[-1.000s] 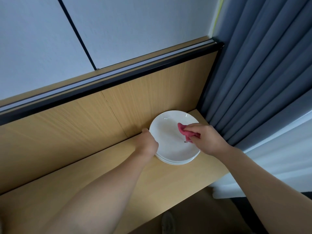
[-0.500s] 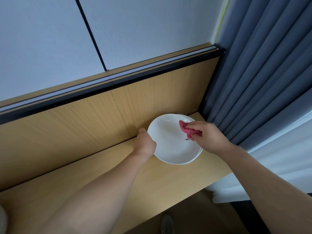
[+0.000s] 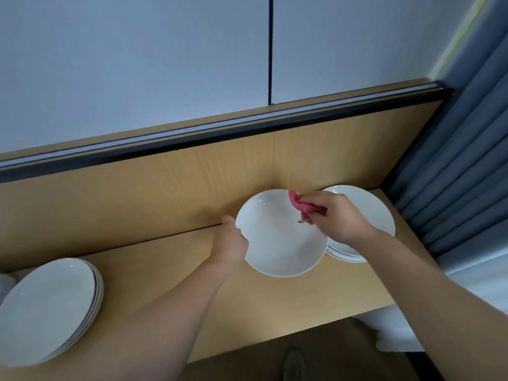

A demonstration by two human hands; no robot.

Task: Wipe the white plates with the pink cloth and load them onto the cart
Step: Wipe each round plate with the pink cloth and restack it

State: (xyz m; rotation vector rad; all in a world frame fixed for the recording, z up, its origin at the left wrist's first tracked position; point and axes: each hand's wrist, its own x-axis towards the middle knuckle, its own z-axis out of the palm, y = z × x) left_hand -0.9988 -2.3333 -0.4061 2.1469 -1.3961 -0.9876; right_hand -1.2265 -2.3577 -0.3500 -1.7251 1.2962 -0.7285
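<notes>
While left hand [image 3: 232,244] grips plate [image 3: 280,243], cloth [image 3: 301,206] overlaps

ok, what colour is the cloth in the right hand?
Pink; the cloth is bunched in the right hand, seen in the head view.

Soft, cool light falls evenly across my wooden counter [image 3: 275,306], brightest by the sheer white drape [image 3: 472,270] at lower right. The plate [image 3: 280,243] I hold carries only a faint glint near its far rim and throws a mild shadow beneath. The wide lens bows the black rail [image 3: 220,133]. The plate stack [image 3: 46,306] at the left edge smears soft, and the floor [image 3: 247,367] below sits dim.
</notes>
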